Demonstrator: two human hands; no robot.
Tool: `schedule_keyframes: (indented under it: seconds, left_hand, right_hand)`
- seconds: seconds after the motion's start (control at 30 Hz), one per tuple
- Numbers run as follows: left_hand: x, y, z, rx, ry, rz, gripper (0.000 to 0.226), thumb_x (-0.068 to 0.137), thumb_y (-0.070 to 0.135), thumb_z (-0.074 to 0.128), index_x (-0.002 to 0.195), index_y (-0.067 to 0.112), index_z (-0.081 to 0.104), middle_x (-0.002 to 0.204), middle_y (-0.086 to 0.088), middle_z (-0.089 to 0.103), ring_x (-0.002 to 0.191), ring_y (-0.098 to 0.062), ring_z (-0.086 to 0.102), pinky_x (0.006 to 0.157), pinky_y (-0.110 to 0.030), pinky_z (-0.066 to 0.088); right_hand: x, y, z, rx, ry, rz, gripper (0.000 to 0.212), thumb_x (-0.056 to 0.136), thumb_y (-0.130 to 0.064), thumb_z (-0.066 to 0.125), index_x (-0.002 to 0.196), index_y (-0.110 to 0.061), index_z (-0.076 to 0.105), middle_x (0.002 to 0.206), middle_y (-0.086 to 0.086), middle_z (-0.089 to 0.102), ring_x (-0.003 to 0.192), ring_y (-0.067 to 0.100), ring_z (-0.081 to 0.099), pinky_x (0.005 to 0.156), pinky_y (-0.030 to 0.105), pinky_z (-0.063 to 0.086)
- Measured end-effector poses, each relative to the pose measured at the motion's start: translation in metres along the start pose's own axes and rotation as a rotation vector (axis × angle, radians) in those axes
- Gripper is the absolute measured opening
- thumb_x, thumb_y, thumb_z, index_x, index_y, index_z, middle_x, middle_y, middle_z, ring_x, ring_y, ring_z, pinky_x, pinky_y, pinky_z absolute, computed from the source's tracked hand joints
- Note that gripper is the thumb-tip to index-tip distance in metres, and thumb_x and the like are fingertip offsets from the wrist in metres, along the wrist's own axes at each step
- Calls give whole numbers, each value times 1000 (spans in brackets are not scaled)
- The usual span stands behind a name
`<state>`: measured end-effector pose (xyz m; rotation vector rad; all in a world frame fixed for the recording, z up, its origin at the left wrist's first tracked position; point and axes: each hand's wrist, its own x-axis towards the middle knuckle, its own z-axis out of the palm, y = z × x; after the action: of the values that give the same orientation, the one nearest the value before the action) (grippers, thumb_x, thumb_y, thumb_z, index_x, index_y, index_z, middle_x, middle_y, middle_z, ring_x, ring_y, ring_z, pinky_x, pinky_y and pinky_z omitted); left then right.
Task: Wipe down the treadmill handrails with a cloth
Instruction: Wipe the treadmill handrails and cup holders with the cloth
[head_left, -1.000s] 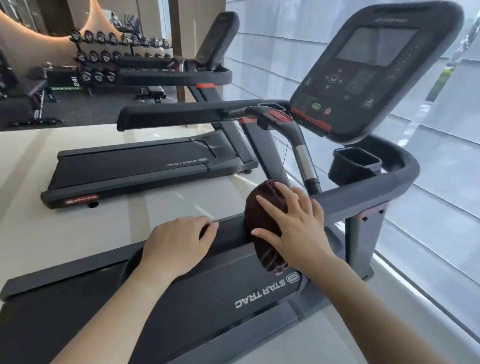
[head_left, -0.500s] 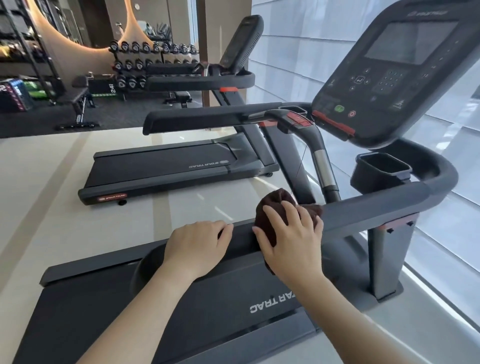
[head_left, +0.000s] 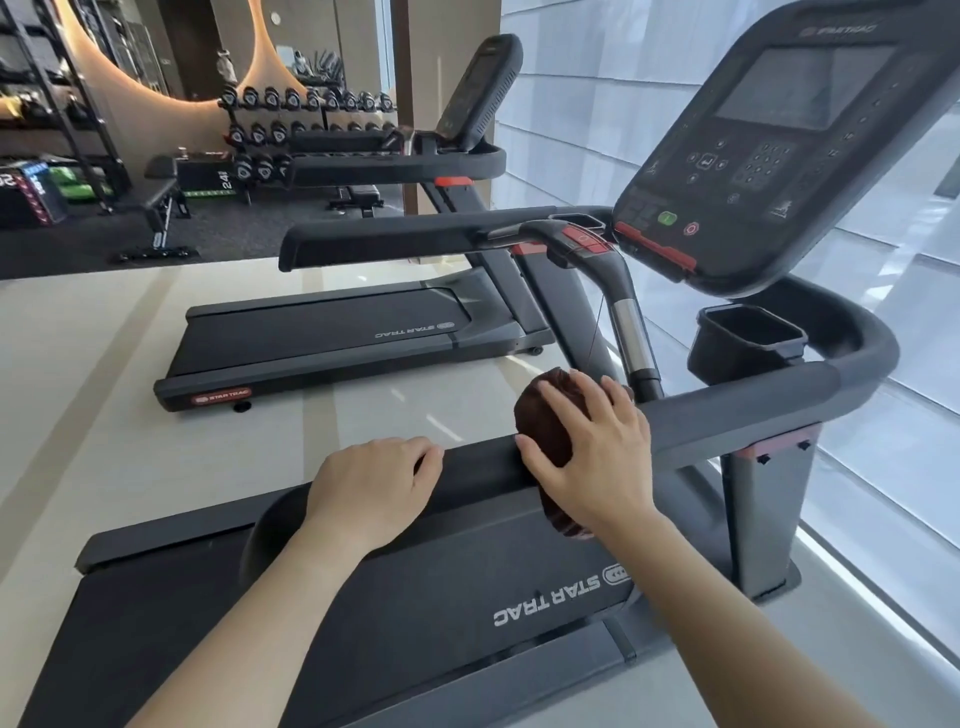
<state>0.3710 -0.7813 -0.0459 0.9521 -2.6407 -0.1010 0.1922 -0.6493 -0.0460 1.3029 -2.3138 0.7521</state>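
Observation:
A dark grey near handrail (head_left: 727, 421) runs across the view in front of me and bends up to the console at the right. My right hand (head_left: 592, 457) presses a dark brown cloth (head_left: 545, 421) wrapped over this rail, fingers spread across it. My left hand (head_left: 374, 488) grips the same rail to the left of the cloth, fingers curled over its top. The treadmill's far handrail (head_left: 384, 241) stretches left from the console, untouched.
The console (head_left: 779, 150) with its screen and keypad hangs above right, a cup holder (head_left: 743, 338) below it. A chrome-banded grip bar (head_left: 628, 332) rises just behind the cloth. A second treadmill (head_left: 332, 338) stands behind on the pale floor; dumbbell racks (head_left: 291, 130) line the back. Windows lie at the right.
The view has shifted so the scene sits further right and lower. My right hand and the cloth stay on the near rail close to the bend; my left hand keeps its grip.

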Motion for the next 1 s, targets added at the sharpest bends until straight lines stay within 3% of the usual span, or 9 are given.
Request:
schedule_keyframes:
  seconds: [0.1, 0.23, 0.43, 0.67, 0.73, 0.8, 0.9, 1.0]
  left_hand:
    - [0, 2, 0, 10, 3, -1, 40, 91, 44, 17, 60, 26, 34, 58, 6, 49, 48, -11, 40, 45, -26, 25]
    - [-1, 2, -3, 28, 1, 2, 39, 91, 46, 15, 59, 29, 31, 55, 6, 45, 47, -11, 39, 45, -27, 25]
    - [1, 5, -2, 35, 27, 1, 38, 91, 43, 19, 62, 26, 35, 55, 5, 46, 46, -10, 38, 44, -26, 24]
    - [1, 4, -1, -26, 16, 21, 37, 89, 41, 21, 57, 26, 31, 53, 4, 45, 45, -12, 38, 44, -26, 24]
    - [-1, 0, 1, -43, 25, 44, 38, 90, 46, 19, 61, 28, 35, 58, 8, 50, 49, -12, 41, 44, -25, 24]
    - [-1, -3, 2, -68, 39, 62, 40, 91, 49, 18, 69, 29, 45, 67, 10, 57, 55, -12, 47, 46, -24, 26]
    - [3, -8, 1, -143, -30, 77, 41, 91, 52, 23, 93, 32, 58, 87, 14, 66, 75, -14, 58, 56, -28, 34]
    - [0, -31, -4, -215, -115, 125, 41, 89, 58, 26, 108, 38, 56, 101, 16, 66, 87, -13, 59, 63, -29, 39]
  right_hand:
    - [-11, -12, 8, -21, 19, -7, 45, 77, -59, 56, 112, -31, 63, 130, 3, 56, 120, 41, 43, 96, 56, 33]
    - [-9, 13, 1, -15, -5, -113, 49, 79, -60, 55, 119, -33, 59, 124, -2, 59, 114, 28, 51, 88, 49, 43]
    - [-4, 19, 7, -12, 69, 84, 51, 76, -61, 56, 114, -29, 64, 129, 5, 57, 121, 38, 44, 97, 55, 35]
    - [-8, 2, 8, 45, 38, -113, 54, 79, -59, 57, 127, -32, 54, 119, -6, 62, 108, 23, 54, 92, 45, 44]
    - [0, 8, 2, 76, 11, 23, 59, 79, -57, 60, 130, -30, 52, 125, -6, 58, 115, 22, 49, 97, 44, 40]
    - [-1, 0, 1, 78, 43, 125, 49, 79, -54, 60, 121, -30, 60, 130, -6, 56, 120, 24, 45, 98, 46, 34]
    - [-17, -30, 10, 90, 73, 103, 42, 79, -53, 58, 112, -30, 65, 124, -8, 60, 118, 23, 48, 99, 46, 35]
    - [-22, -47, 13, 109, 83, 91, 43, 79, -55, 58, 115, -32, 63, 125, -10, 59, 120, 19, 47, 100, 48, 37]
